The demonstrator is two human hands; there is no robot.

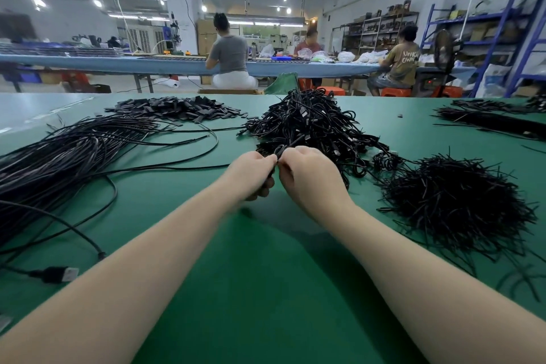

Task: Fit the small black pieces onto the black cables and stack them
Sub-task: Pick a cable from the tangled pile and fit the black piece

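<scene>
Both hands are meeting over the bench: left hand and right hand are pinching one cable between their fingertips, its heap lying just beyond.

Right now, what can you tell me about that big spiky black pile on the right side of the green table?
The spiky black pile is a loose mound of short, thin black strips, like cut tubing or ties, with ends poking out every way. It looks like dull plastic. It lies on the green table, right of the right hand, which does not touch it. A few strips stray toward the near edge. Its far left side meets the tangled cable heap.
</scene>
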